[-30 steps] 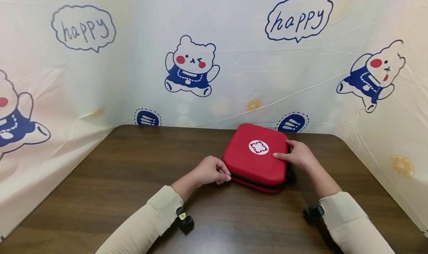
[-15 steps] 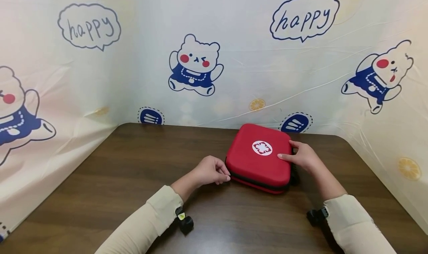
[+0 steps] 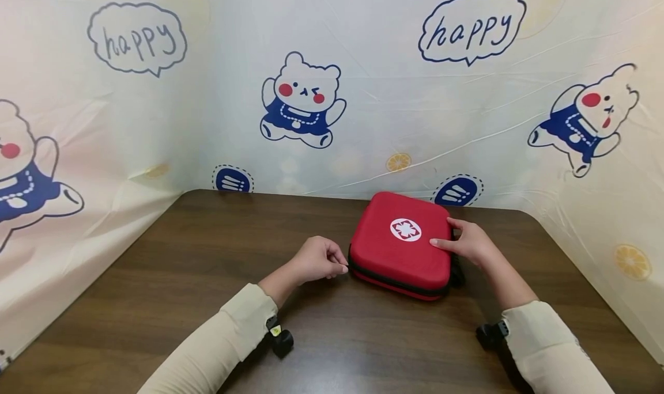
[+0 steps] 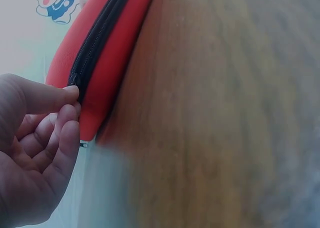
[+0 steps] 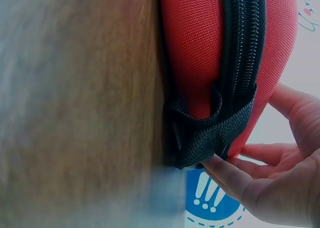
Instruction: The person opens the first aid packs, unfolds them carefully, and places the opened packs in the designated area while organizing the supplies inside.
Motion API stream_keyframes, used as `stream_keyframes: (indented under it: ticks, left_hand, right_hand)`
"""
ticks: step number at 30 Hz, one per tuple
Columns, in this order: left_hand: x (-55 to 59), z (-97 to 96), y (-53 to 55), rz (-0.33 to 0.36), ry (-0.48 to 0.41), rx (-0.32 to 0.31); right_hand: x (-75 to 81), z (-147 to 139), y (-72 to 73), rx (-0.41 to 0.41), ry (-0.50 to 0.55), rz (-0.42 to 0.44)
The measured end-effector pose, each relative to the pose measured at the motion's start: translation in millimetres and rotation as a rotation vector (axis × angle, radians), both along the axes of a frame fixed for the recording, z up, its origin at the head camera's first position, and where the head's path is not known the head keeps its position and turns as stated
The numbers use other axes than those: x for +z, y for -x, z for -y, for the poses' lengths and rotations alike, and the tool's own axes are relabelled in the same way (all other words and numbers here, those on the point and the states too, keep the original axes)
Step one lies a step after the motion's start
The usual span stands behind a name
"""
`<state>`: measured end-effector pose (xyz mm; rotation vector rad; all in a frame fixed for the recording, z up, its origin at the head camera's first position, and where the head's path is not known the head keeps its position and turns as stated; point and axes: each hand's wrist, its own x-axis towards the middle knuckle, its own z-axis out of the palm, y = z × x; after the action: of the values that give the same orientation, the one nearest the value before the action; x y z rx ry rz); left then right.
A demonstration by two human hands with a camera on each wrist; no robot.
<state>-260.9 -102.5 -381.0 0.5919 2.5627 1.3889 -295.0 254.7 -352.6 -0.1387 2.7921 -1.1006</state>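
Observation:
A red first-aid case with a white cross emblem lies closed on the table, a black zipper running round its side. At its left front corner my left hand pinches the zipper pull between thumb and fingertips; the slider shows just above the thumb, and the pull itself is mostly hidden. My right hand grips the case's right side, thumb on the lid and fingers along the edge. A black webbing handle hangs on that side, touched by a finger in the right wrist view.
The dark wooden table stretches out to the left and in front of the case. Behind it hangs a pale printed cloth with cartoon bears, close to the table's back edge. A small black device sits at the left wrist.
My left hand has shifted slightly left and back along the case's corner. The view has turned a little. The right hand keeps its hold on the case.

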Motion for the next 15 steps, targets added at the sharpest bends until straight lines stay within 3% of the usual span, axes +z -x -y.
stream_keyframes:
  ticks: [15]
  left_hand:
    - [2.1, 4.3, 12.6, -0.064, 0.066, 0.028]
  right_hand:
    - [0.1, -2, 1.2, 0.005, 0.000, 0.008]
